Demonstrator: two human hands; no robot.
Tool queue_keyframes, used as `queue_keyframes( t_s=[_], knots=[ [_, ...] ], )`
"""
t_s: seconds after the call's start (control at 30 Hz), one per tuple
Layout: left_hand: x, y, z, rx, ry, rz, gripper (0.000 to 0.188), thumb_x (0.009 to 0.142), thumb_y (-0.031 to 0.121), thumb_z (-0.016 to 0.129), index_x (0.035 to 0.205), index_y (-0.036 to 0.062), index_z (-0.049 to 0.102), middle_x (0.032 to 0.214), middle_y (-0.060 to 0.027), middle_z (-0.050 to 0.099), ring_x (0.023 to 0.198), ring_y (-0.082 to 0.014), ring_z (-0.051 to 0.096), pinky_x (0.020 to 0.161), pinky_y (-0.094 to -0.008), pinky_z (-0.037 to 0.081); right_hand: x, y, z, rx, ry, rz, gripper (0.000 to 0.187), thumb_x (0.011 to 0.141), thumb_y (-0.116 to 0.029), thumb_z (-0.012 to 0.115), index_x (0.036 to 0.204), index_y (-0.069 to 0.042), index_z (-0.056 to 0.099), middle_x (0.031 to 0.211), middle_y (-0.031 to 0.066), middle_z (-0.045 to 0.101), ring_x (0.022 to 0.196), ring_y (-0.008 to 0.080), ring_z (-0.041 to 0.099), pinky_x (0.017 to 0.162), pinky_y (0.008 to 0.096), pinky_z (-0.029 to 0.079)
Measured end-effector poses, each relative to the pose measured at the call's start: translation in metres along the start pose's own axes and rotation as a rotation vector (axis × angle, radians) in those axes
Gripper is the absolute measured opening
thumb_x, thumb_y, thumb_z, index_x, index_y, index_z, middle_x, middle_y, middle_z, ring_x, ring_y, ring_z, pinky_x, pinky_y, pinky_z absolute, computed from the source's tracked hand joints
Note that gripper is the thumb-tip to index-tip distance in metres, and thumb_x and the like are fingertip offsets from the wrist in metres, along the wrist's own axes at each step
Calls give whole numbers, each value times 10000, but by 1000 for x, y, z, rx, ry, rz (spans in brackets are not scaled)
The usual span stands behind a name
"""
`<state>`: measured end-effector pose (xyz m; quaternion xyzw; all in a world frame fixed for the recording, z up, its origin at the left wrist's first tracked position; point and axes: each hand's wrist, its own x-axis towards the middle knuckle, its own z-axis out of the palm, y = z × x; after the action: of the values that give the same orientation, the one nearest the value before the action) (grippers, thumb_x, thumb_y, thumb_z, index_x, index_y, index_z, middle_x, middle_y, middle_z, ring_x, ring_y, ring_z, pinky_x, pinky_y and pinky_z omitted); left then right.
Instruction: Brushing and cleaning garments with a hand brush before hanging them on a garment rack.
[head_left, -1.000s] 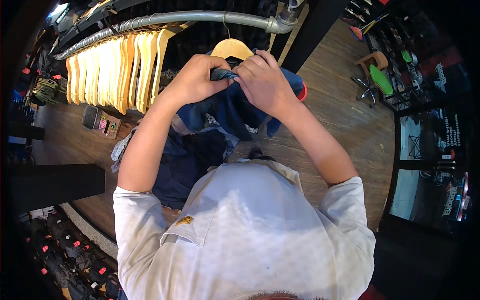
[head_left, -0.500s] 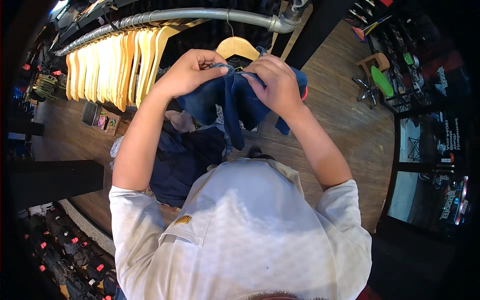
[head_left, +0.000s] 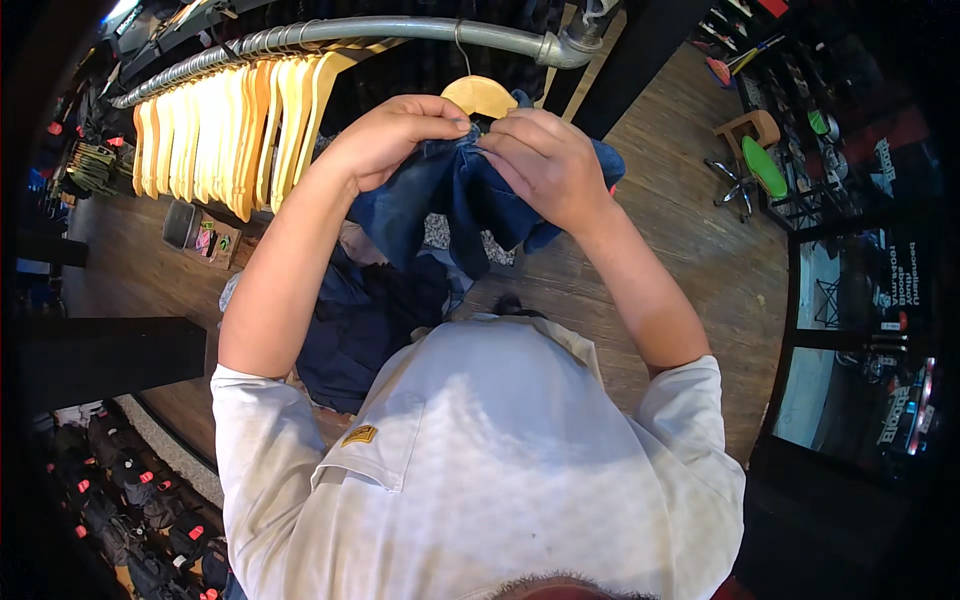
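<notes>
A blue denim jacket or shirt (head_left: pixel 395 215) hangs on a wooden hanger (head_left: pixel 480 97), which is hooked over a metal rail (head_left: pixel 400 28). My left hand (head_left: pixel 405 135) pinches one of its front edges near the neck, thumb and fingertips pressed together. Close beside it, my right hand (head_left: pixel 548 165) grips the opposite front edge with fingers curled. Both edges meet between my fingertips. Whatever fastening lies there is too small to make out. The lower part of the garment falls in loose folds below my hands.
Many empty wooden hangers (head_left: pixel 225 135) line the rail at the left. Dark clothes (head_left: pixel 365 325) lie piled below my left arm. A grey bin (head_left: pixel 180 225) stands on the wooden floor (head_left: pixel 700 250), and a green-backed chair (head_left: pixel 763 165) is at the far right.
My hands have come closer together, bringing the garment's two front edges to meet. The left hand has shifted slightly right, and the garment's hanging folds have moved up a little.
</notes>
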<state>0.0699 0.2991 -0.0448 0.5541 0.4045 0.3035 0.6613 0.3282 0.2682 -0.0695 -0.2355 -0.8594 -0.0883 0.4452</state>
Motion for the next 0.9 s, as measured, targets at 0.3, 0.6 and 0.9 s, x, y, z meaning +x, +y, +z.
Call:
queue_keyframes(
  t_s=[0.3,0.6,0.9],
  knots=[
    [-8,-1,7,225,-4,143,151,1032,88,815,1145,-12,811,1043,-34,818,985,-79,736,918,-222,565,-3,3,-3,24,-73,16,272,825,-78,867,1075,-55,761,1131,79,734,1098,315,724,980,473,603],
    [1,-5,-6,244,36,68,153,1039,115,806,1136,-3,807,1059,-1,799,1008,-47,699,951,-218,530,1,-14,-15,79,-367,149,269,866,-6,791,1130,-44,755,1182,95,719,1151,326,707,958,427,613],
    [8,-13,-31,157,-35,82,220,1009,185,837,1117,-6,832,1022,-11,811,999,-64,695,968,-231,510,12,21,-27,99,-439,133,337,835,21,797,1164,-41,761,1199,105,745,1185,348,707,1012,444,605]
  ],
)
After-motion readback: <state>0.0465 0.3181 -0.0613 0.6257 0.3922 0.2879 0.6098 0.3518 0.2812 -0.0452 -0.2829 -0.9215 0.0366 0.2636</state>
